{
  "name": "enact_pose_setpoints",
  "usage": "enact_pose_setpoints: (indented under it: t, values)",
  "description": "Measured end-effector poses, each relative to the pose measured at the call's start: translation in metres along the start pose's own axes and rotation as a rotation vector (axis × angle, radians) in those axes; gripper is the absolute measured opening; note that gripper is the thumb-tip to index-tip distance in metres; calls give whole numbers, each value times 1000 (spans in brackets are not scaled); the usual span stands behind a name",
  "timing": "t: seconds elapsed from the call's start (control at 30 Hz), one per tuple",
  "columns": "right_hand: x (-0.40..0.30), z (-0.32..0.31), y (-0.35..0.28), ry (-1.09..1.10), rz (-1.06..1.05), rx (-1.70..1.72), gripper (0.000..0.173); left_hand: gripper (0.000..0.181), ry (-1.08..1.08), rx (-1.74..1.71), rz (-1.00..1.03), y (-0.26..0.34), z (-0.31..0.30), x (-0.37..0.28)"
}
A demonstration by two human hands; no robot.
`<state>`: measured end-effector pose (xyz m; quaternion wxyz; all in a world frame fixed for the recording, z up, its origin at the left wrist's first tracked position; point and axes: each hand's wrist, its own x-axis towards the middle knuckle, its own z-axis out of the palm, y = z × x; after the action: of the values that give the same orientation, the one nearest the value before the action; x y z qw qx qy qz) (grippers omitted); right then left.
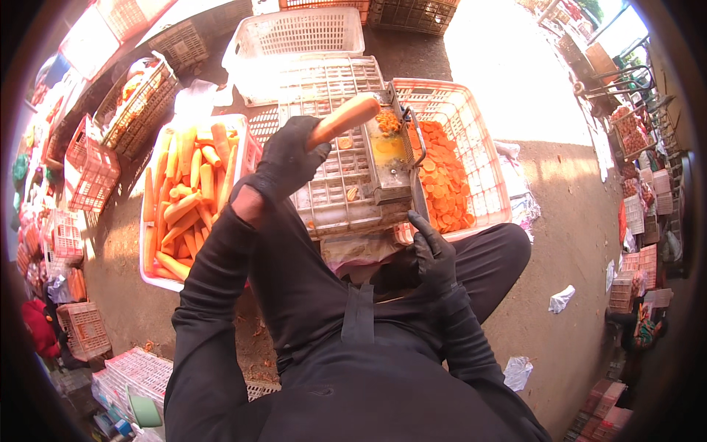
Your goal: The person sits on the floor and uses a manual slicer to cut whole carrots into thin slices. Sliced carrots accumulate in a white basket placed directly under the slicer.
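Note:
A thick peeled carrot point(345, 120) is gripped in my black-gloved left hand point(290, 157), its far end over the edge of a metal slicing device point(389, 149). That device rests on an upturned plastic crate point(326, 207) and has a wire handle and orange shreds on it. My right hand point(433, 251), gloved too, is near the crate's front right corner with a finger extended, and no object shows in it. At the left stands a crate of whole peeled carrots point(188, 204). On the right, round carrot slices point(444, 182) lie in a pink basket point(489, 160).
An empty white crate point(298, 33) stands beyond the work surface. More crates point(138, 105) line the left side. Plastic scraps point(562, 299) lie on the ground at the right. A green container point(144, 411) is at the lower left. People are visible near both edges.

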<state>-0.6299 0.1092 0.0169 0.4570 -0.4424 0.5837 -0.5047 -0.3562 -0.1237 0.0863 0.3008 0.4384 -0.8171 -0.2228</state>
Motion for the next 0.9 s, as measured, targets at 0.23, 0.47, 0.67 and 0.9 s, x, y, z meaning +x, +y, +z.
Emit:
enact_pose_setpoints:
  t: [0.23, 0.47, 0.67, 0.9]
  values:
    - [3, -2, -17, 67, -133, 24, 38, 53, -196, 140, 44, 13, 67, 9]
    - [9, -10, -89, 80, -92, 23, 35, 53, -126, 293, 233, 4, 81, 13]
    - [19, -13, -150, 79, 32, -78, 40, 49, -74, 354, 327, 3, 87, 21]
    - [26, -4, -171, 96, 57, -66, 41, 48, -67, 374, 347, -2, 92, 23]
